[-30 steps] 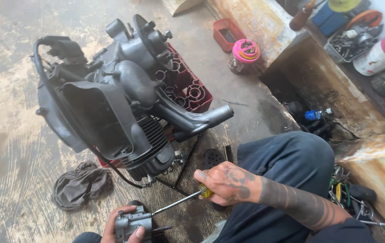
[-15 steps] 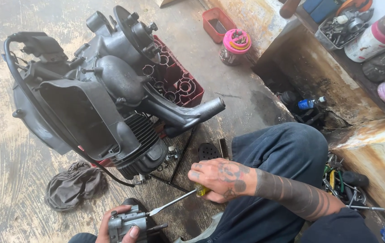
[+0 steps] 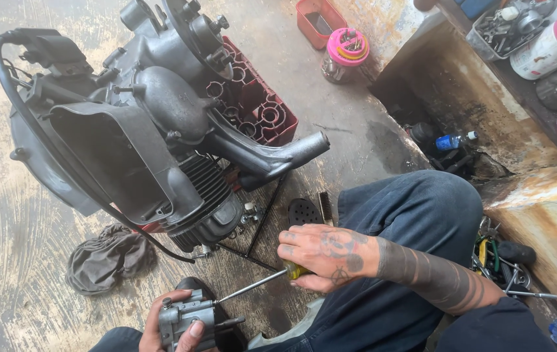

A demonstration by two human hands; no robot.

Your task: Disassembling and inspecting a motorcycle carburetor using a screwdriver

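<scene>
Fingers of our right hand (image 3: 327,255) curled round yellow-handled screwdriver (image 3: 262,283), tip in carburetor (image 3: 187,317) at 7 o'clock, gripped by left hand (image 3: 169,328). We judge screw-turning underway; steady alignment needed. Engine (image 3: 141,124) at 10 o'clock.

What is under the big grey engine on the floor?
A red plastic crate shows under and behind the engine, and thin black stand rods below it. The engine hides the rest of the crate.

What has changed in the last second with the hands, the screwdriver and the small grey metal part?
Hardly anything: the right hand keeps the yellow-handled screwdriver on the small grey metal part held by the left hand. Only the view shifted slightly; the big grey engine stayed put.
</scene>
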